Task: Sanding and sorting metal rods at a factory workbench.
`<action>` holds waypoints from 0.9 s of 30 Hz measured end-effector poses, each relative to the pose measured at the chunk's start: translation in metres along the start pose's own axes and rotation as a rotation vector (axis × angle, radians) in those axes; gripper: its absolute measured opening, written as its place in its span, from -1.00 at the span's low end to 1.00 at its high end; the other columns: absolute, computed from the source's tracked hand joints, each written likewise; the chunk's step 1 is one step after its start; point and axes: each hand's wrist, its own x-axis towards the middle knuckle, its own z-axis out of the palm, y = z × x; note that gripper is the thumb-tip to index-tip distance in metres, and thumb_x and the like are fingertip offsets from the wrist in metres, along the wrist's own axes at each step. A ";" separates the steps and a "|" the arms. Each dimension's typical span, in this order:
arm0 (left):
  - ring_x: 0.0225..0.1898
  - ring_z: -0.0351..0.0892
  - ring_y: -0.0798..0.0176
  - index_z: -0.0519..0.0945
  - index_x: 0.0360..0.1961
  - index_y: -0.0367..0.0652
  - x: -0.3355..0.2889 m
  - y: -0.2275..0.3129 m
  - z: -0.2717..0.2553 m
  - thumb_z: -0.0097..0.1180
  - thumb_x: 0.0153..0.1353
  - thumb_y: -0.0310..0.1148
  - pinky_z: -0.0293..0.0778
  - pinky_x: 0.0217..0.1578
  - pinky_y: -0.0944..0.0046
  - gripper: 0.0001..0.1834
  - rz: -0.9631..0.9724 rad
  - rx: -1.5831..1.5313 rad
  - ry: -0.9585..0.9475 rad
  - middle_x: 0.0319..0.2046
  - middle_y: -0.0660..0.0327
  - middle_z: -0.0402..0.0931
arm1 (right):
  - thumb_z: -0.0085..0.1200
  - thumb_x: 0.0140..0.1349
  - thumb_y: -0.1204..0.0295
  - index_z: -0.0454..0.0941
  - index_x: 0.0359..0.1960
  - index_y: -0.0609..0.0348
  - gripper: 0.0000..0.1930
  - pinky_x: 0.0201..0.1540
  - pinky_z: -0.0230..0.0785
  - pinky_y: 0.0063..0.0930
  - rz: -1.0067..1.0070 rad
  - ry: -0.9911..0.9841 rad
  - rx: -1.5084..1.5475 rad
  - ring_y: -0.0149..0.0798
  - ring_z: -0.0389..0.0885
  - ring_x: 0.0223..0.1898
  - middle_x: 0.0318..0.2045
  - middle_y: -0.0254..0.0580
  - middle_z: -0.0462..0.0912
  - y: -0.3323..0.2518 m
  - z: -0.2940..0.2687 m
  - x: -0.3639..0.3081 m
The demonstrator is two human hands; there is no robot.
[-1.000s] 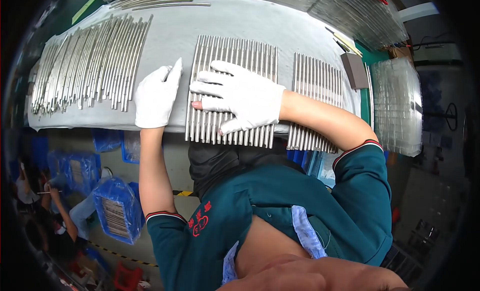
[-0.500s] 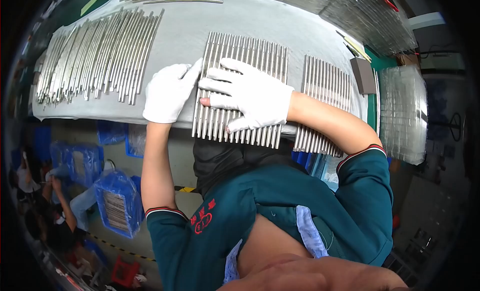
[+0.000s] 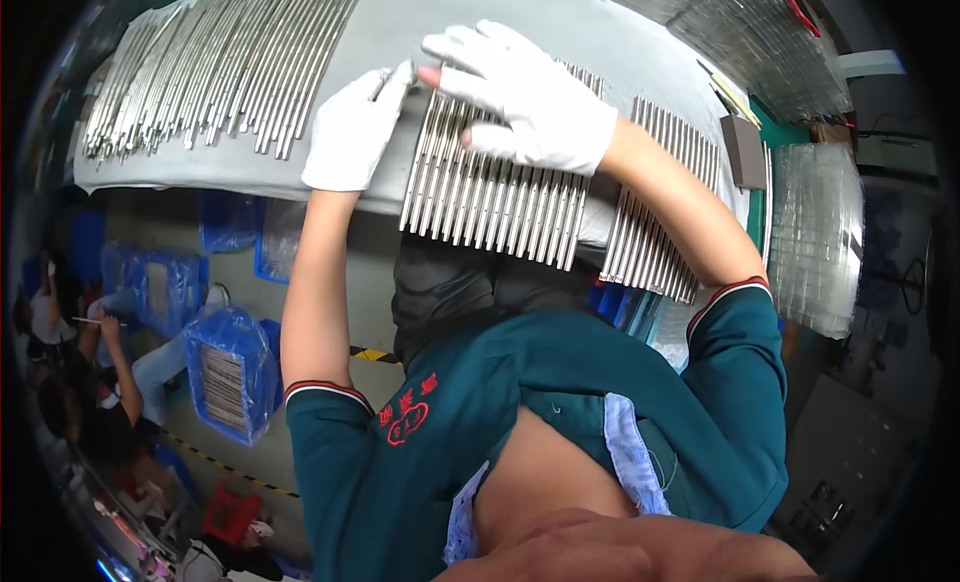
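Note:
A row of silver metal rods (image 3: 490, 202) lies side by side at the table's near edge, its near ends sticking out past it. My right hand (image 3: 540, 107), in a white glove with bare thumb and finger tips showing, is over the far part of this row. Its fingers are spread and hide the rods beneath; whether it touches them I cannot tell. My left hand (image 3: 352, 132), also gloved in white, is just left of the row. Its thumb and forefinger point away from me, apart, with nothing plainly held; its other fingers are partly hidden.
A looser batch of thin rods (image 3: 235, 67) covers the table's left. Another rod row (image 3: 655, 242) is under my right forearm. Further right are a dark grey block (image 3: 742, 152) and clear plastic trays (image 3: 818, 237). Wrapped blue crates (image 3: 235, 377) stand on the floor, near other people.
Both hands have moved away from me. My right hand has slid from the middle of the rods toward their far ends, uncovering the near part. The whole view has shifted slightly.

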 end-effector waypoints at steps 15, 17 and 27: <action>-0.21 0.65 0.22 0.61 0.20 -0.08 0.009 0.006 -0.010 -0.02 0.48 -0.26 0.55 -0.11 0.29 -0.64 -0.373 -0.276 -0.186 -0.05 0.18 0.68 | -0.23 0.45 -0.19 0.34 0.46 -0.12 -0.32 0.56 -0.13 -0.10 0.051 -0.161 -0.122 -0.12 0.17 0.50 0.46 -0.17 0.31 0.000 0.025 -0.003; -0.35 0.61 0.27 0.65 0.14 -0.10 0.011 0.008 -0.012 0.00 0.47 -0.20 0.52 -0.19 0.30 -0.64 -0.511 -0.405 -0.207 -0.16 0.19 0.70 | -0.21 0.45 -0.17 0.36 0.44 -0.10 -0.33 0.54 -0.09 -0.11 0.045 -0.104 -0.117 -0.13 0.19 0.49 0.45 -0.18 0.33 -0.002 0.021 -0.002; -0.48 0.47 0.33 0.73 -0.07 -0.15 0.016 0.014 -0.015 0.05 0.45 -0.04 0.43 -0.29 0.31 -0.59 -0.594 -0.482 -0.162 -0.51 0.19 0.56 | -0.16 0.43 -0.17 0.41 0.40 -0.10 -0.35 0.51 -0.04 -0.13 0.010 -0.117 -0.132 -0.14 0.27 0.43 0.43 -0.17 0.35 -0.001 0.015 -0.019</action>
